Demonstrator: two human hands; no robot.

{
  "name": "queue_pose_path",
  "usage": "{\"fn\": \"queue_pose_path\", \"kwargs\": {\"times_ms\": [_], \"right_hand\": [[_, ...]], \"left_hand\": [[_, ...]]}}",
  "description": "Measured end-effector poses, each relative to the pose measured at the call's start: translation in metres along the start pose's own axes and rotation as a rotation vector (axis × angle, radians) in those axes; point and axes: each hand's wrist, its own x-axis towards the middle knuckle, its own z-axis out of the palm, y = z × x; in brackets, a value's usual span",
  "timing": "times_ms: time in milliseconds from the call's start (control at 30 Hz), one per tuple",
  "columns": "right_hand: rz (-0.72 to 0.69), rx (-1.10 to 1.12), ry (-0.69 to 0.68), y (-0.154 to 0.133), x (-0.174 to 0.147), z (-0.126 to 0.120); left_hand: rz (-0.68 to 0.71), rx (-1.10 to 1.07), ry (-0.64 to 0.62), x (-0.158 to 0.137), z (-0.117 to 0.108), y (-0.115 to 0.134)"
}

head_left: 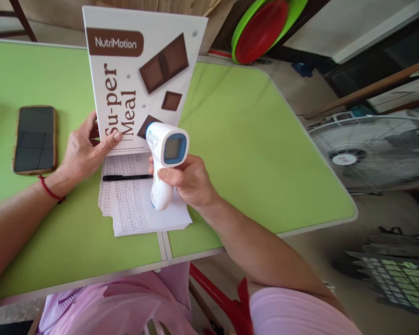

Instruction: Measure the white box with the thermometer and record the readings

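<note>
Head view. My right hand (pixel 190 179) is wrapped around the grip of a white infrared thermometer (pixel 164 160), fingers closed on the handle, its blue-framed screen facing up toward me and its nose pointing left and far. My left hand (pixel 85 151) pinches the near left edge of a white box (pixel 139 79) marked "NutriMotion Su-per Meal", thumb on the printed face, fingers behind; the box stands tilted, its near edge down on a stack of handwritten papers (pixel 139 209). The thermometer's nose sits just beside the box's near right corner. A black pen (pixel 125 177) lies across the papers. A phone (pixel 35 138) lies screen-up to the left on the green table (pixel 251 153). A floor fan (pixel 373 153) stands to the right, off the table.
</note>
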Motion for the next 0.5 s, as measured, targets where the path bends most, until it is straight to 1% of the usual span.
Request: {"fn": "queue_pose_path", "kwargs": {"times_ms": [267, 367, 500], "right_hand": [[-0.023, -0.042, -0.017, 0.0013, -0.0003, 0.0008], [-0.009, -0.058, -0.012, 0.0025, -0.0006, -0.0005], [0.016, -0.035, -0.051, 0.0021, -0.0010, -0.0006]], "left_hand": [[-0.027, 0.003, 0.000, 0.0006, -0.0004, 0.0014], [-0.026, 0.012, -0.004, 0.0007, -0.0011, 0.0006], [0.000, -0.018, -0.025, 0.0018, -0.0034, -0.0021]]}}
